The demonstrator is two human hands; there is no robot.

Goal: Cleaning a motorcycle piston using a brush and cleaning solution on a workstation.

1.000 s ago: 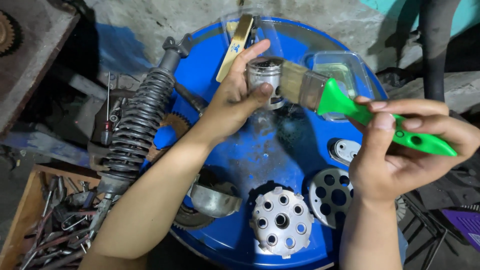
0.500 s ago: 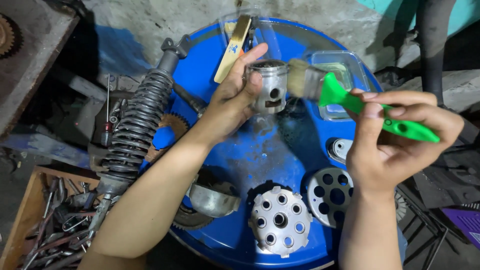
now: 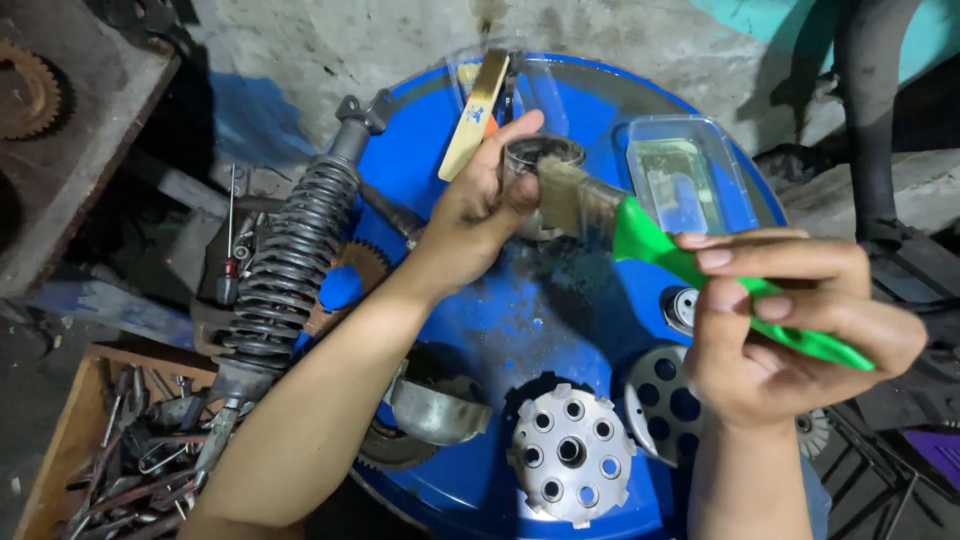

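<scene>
While the left hand point(image 3: 480, 215) grips one metal piston point(image 3: 535, 170) at upper centre, the right hand point(image 3: 790, 335) pinches one green-handled brush point(image 3: 690, 262) — bristles touching it — above two perforated clutch parts point(image 3: 570, 455).

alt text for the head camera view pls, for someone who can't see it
Over a blue drum top, the left hand holds a small metal cylinder part while the right hand presses a green-handled brush against it. A perforated metal hub, a clear tray and a coil shock absorber lie around.
</scene>
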